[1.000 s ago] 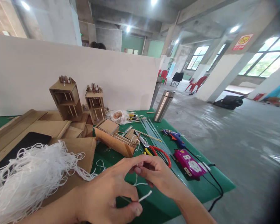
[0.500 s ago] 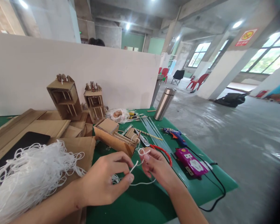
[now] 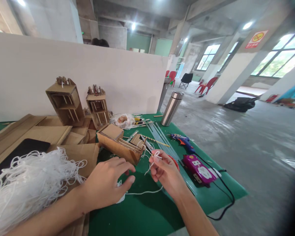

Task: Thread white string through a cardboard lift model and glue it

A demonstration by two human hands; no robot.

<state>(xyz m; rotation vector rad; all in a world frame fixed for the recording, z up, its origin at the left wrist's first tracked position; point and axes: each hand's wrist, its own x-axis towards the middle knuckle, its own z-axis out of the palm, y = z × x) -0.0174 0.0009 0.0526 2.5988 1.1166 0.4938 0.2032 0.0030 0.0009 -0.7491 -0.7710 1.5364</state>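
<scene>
Pinched between the thumb and fingers of my right hand [image 3: 166,168] is a thin white cord [image 3: 147,191], bent into a small loop above the fingertips. One short end dangles to the left of the fingers, and a longer stretch runs left under my left hand [image 3: 111,183]. That hand has its thumb and fingers apart, with nothing between them. Some cord also trails to a cardboard box [image 3: 123,149] lying just beyond both hands. Behind my right hand are scissors [image 3: 175,161] with red handles, partly covered by it. A large tangle of white cord [image 3: 31,186] lies at the left.
Two cardboard structures [image 3: 66,103] stand at the back by a white partition [image 3: 125,78]. On the right are a steel flask [image 3: 172,109], a blue glue gun [image 3: 184,141], a purple power strip [image 3: 199,170] with a black cable, and clear sticks [image 3: 163,141].
My left hand has let go of the cord end and drawn slightly left. The right hand keeps its pinch on the loop, and the freed end now hangs down.
</scene>
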